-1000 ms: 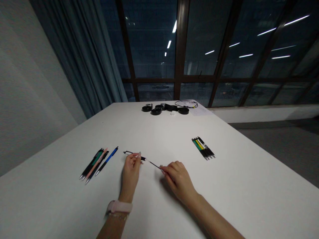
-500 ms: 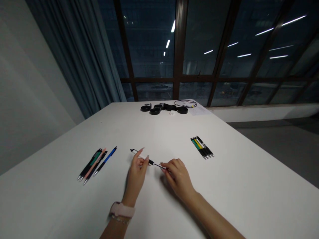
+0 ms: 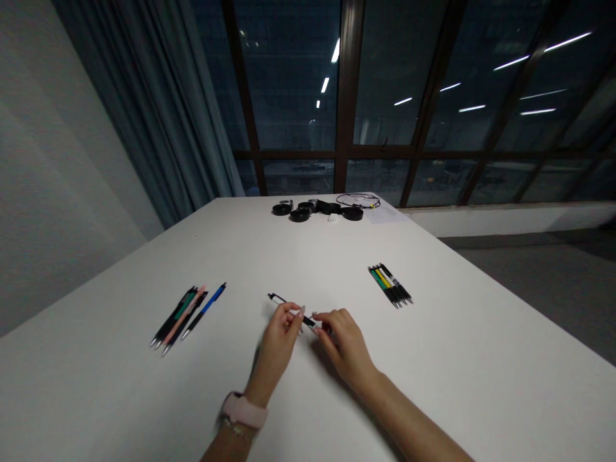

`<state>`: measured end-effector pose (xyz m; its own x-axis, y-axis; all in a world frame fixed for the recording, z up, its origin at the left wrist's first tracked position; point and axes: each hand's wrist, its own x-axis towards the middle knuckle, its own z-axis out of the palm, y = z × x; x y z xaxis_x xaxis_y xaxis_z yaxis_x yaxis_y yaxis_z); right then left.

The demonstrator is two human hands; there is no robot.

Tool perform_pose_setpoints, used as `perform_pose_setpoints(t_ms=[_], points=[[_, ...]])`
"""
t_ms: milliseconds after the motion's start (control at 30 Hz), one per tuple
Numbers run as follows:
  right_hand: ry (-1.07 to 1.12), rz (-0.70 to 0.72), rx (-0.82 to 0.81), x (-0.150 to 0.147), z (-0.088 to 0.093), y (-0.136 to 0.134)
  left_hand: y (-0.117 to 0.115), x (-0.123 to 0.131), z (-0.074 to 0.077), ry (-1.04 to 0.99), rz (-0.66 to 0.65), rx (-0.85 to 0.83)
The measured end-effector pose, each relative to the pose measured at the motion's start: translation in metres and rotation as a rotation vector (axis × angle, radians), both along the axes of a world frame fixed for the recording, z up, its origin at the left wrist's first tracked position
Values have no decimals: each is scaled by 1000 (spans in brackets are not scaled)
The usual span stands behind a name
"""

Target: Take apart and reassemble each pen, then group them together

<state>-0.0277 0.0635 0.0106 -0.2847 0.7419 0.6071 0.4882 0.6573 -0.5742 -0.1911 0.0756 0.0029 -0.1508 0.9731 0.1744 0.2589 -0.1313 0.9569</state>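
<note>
Both my hands meet over a black and white pen (image 3: 282, 300) just above the white table (image 3: 308, 385). My left hand (image 3: 282, 337) pinches the pen's barrel with thumb and fingers. My right hand (image 3: 342, 343) is closed on the pen's other end, right beside the left fingertips. The clip end of the pen sticks out to the upper left. A pink watch band is on my left wrist.
A group of several pens (image 3: 185, 316) lies to the left, one of them blue. Another bundle of pens (image 3: 391, 285) lies to the right. Black round items and a cable (image 3: 325, 208) sit at the far edge, below dark windows.
My left hand has slid right along the pen toward my right hand. The long thin part seen between the hands earlier has gone into the barrel, and the hands now nearly touch.
</note>
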Motion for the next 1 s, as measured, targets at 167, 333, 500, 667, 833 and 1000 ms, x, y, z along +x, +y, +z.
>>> perform_pose_setpoints(t_ms=[167,333,500,667,833,1000], points=[[10,-6,-10,0,1,0,1,2,0,-118,-21,-29],[23,-15,17,-1,1,0,1,1,-2,-158,-44,-51],[29,-8,73,-1,4,0,2,1,1,-193,-47,-79],[44,-8,69,0,6,-1,3,0,4,-242,-10,-87],[44,14,63,0,7,-1,1,2,5,-230,-32,-96],[6,-4,76,0,7,-1,0,3,5,-224,-35,-85]])
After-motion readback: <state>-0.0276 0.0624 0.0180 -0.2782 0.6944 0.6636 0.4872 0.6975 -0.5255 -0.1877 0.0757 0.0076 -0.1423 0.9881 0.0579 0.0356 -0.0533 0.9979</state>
